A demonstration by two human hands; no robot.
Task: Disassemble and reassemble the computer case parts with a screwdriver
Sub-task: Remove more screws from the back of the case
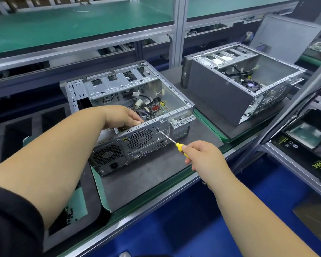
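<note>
An open grey computer case (107, 84) lies on its side on a dark mat (148, 175), rear panel facing me. My left hand (122, 116) reaches over the rear edge into the case, fingers curled on the rim above the round fan grille (140, 139). My right hand (204, 156) grips a yellow-handled screwdriver (180, 146). Its metal shaft slants up-left and its tip touches a screw spot (157, 129) on the rear panel, right of the grille. Cables and a circuit board show inside the case.
A second open case (220, 91) lies on another mat at the right. A monitor edge and boxes (304, 145) stand at the far right. Black foam cut-outs (17, 134) lie to the left. Small dark screws (69, 216) sit near my left elbow. The blue floor is below the bench edge.
</note>
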